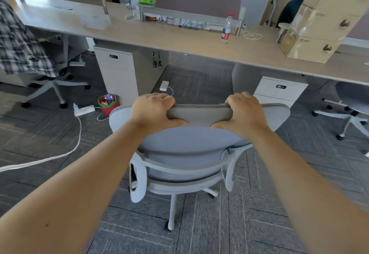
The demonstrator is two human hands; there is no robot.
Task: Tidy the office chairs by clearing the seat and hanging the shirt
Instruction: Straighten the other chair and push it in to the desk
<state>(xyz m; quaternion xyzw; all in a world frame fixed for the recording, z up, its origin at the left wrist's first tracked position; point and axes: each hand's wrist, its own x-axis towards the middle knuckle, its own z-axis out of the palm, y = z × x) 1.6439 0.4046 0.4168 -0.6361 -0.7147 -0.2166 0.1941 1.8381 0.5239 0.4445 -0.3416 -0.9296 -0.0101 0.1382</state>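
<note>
Both hands clamped on the top edge of the grey office chair's backrest (199, 113): left hand (153, 111) and right hand (244, 113), fingers curled over, thumbs behind. Seat hidden behind the backrest (cleared or not, cannot tell). Plaid shirt (22, 45) draped over another chair at the far left, apparently hung. Ahead: desk (159, 35), drawer pedestal (117, 73), white cable (60, 153) trailing on the floor, red bin (107, 103) close by.

It was an office: a long shared tabletop (159, 35) with divider screens (197, 0), drawer pedestals (117, 69), and wheeled swivel chairs (185, 153) on grey carpet.
</note>
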